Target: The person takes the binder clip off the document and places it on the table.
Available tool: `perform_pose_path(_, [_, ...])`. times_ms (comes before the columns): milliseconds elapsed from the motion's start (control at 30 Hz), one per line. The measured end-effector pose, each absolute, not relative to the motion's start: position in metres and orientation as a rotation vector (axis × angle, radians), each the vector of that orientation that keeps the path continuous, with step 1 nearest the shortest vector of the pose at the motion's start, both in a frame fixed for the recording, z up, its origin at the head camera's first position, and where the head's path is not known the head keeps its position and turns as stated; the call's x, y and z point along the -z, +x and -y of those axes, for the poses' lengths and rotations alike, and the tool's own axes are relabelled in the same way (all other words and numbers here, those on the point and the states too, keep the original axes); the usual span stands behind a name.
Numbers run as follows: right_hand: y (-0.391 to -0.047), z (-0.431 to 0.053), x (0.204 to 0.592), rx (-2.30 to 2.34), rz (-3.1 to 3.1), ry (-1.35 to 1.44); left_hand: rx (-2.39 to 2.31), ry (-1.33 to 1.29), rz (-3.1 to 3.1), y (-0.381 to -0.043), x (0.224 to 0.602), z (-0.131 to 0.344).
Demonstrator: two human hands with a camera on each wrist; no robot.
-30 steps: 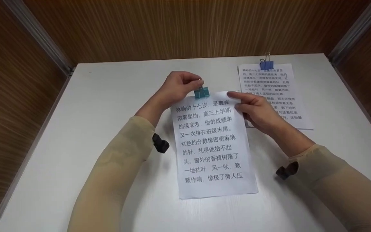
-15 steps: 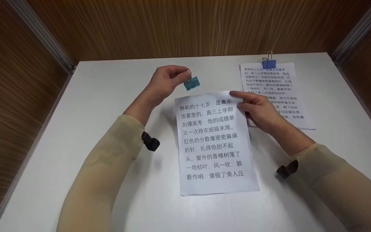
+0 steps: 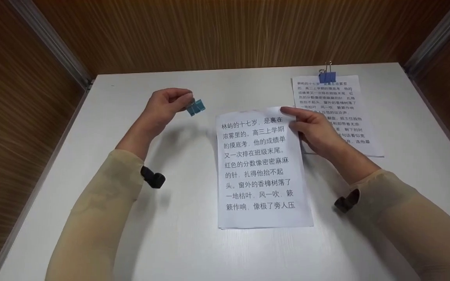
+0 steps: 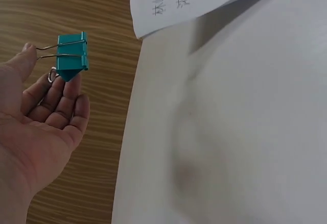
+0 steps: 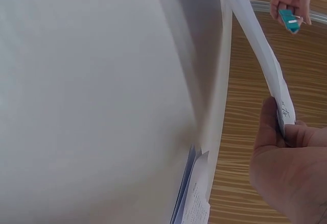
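My left hand [image 3: 164,107] pinches a teal binder clip [image 3: 196,107] by its wire handles, left of the paper and raised over the table. In the left wrist view the clip [image 4: 71,53] has nothing between its lips. My right hand [image 3: 318,130] pinches the top right corner of a stack of printed sheets [image 3: 260,168]. The stack's top end is lifted and its lower end slopes down toward the table. In the right wrist view the sheets [image 5: 263,50] bend in an arc up to the thumb and fingers of my right hand [image 5: 291,157].
A second printed stack [image 3: 324,97] lies on the white table [image 3: 72,156] at the back right, partly behind my right hand. A blue binder clip [image 3: 327,77] grips its top edge. Wood-grain panels [image 3: 225,35] stand along the back and sides.
The teal binder clip came off the top edge of the sheets. My left hand carried it away to the left. The right hand still holds the sheets' corner, nearly in place.
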State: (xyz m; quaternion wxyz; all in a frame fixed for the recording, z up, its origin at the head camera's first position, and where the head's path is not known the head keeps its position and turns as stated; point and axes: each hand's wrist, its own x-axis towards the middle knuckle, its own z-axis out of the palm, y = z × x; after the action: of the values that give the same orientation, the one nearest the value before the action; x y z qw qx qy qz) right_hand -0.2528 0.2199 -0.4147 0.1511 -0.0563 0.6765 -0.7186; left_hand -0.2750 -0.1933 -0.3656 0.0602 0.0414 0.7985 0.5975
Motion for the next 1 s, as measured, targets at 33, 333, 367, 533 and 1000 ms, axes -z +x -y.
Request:
perform_pose_path(33, [-0.253,-0.220,0.415,2.067,-1.945,-0.159,-1.801,0.102,-2.417,-0.274,0.367,0.199])
perform_pose_path(333, [-0.255,-0.220,0.419,2.065,-1.960,-0.135,-1.762,-0.007,-2.424,-0.260,0.384,0.245])
perform_pose_path(367, [-0.255,-0.220,0.419,2.065,-1.957,-0.133,-1.756,-0.021,-2.426,-0.258,0.386,0.249])
perform_pose_path(533, [-0.256,-0.221,0.419,2.073,-1.948,-0.116,-1.740,-0.051,-2.434,-0.251,0.395,0.270])
perform_pose_path(1000, [-0.258,-0.224,0.420,2.062,-1.975,-0.089,-1.568,-0.145,-2.449,-0.242,0.413,0.300])
